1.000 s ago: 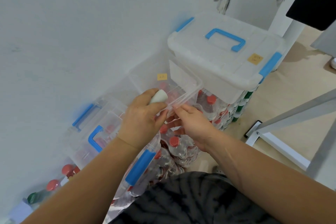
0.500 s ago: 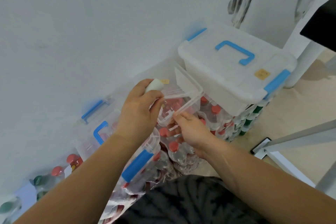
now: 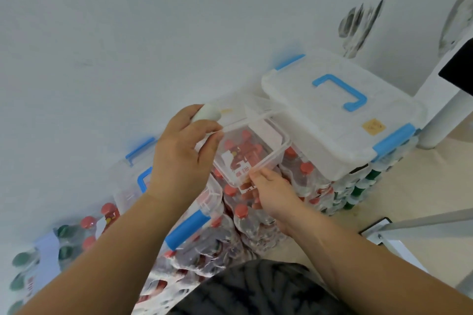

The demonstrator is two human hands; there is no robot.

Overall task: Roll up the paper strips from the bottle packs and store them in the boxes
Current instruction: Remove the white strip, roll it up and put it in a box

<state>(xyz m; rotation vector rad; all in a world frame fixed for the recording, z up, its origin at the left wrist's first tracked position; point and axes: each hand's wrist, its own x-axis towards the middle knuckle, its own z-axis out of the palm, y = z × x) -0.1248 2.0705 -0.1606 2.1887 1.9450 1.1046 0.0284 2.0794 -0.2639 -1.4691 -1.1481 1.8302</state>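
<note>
Grips a white paper roll in the left hand and pinches the clear tray by its near rim with the right hand, above red-capped bottle packs.

We see that the left hand, gripping the white paper roll, has gone farther from us, to the far left corner of the clear tray. The right hand has slid along the tray's near rim to its near corner. The red of the bottle packs now shows more plainly through the tray's floor.
</note>
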